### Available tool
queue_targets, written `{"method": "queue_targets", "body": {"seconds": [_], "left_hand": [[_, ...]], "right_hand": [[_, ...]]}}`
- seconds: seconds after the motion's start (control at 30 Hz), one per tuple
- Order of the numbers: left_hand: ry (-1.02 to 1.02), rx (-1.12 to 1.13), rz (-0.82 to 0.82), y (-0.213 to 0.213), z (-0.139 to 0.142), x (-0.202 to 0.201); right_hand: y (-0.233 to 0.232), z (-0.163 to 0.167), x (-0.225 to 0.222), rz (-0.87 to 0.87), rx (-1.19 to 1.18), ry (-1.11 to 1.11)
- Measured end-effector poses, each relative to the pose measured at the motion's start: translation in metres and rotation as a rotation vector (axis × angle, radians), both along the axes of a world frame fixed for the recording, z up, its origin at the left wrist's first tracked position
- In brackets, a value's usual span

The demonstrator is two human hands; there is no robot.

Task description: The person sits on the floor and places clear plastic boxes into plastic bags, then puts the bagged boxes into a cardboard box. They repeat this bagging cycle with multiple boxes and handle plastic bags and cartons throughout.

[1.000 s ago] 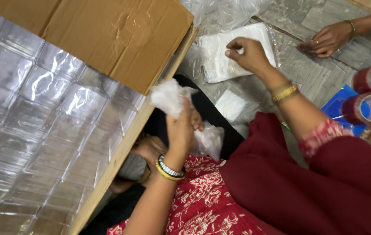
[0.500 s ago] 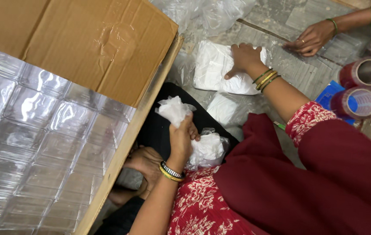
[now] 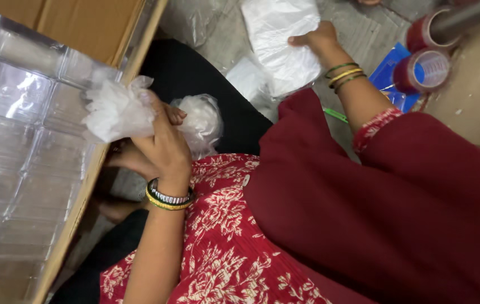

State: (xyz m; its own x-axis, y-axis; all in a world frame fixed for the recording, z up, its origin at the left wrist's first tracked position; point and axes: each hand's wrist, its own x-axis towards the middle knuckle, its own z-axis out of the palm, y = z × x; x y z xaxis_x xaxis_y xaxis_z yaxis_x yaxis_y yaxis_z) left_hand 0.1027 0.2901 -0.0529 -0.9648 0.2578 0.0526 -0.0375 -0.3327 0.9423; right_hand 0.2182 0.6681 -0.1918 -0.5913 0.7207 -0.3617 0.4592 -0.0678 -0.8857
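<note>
The left hand [image 3: 158, 143] is closed around a crumpled bunch of thin white plastic bags [image 3: 115, 110], which it holds up against the edge of the big brown cardboard box [image 3: 91, 25] at about 9 o'clock in the view. Inside this box lie rows of clear plastic containers [image 3: 15, 129], shiny and packed close together. Just beside the left hand, at its 3 o'clock, a second crumpled clear plastic bag [image 3: 200, 121] rests on the black cloth [image 3: 195, 73] of the lap. The left wrist wears a silver and yellow bangle [image 3: 168, 200]. The right hand [image 3: 316, 40] reaches out to 12 o'clock and its fingers are closed on the edge of a flat white plastic bag [image 3: 285, 39], which lies on the grey floor [image 3: 364, 34]; a smaller white sheet [image 3: 248, 79] lies near it, toward 11 o'clock. The right wrist carries thin green and gold bangles [image 3: 344, 76]. At 2 o'clock two rolls of red tape [image 3: 423, 70] stand next to a blue packet [image 3: 392, 73]. A dark red sleeve [image 3: 397, 197] and a red dress with white flowers [image 3: 229, 242] fill the lower part of the view.
</note>
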Motion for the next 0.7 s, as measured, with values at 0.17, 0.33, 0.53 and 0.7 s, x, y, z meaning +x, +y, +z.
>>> {"method": "queue_targets", "body": {"seconds": [0.17, 0.33, 0.53, 0.7], "left_hand": [[0.086, -0.170, 0.045, -0.009, 0.013, 0.011], [0.230, -0.347, 0.077, -0.003, 0.035, 0.009], [-0.393, 0.366, -0.347, -0.019, 0.053, -0.011], [0.112, -0.109, -0.221, -0.085, 0.014, -0.022]], "right_hand": [[0.006, 0.022, 0.020, -0.120, -0.382, 0.516], [-0.014, 0.106, 0.012, -0.003, -0.240, 0.561], [-0.204, 0.166, -0.007, 0.310, -0.118, 0.499], [-0.228, 0.168, -0.010, 0.809, -0.218, 0.634]]}}
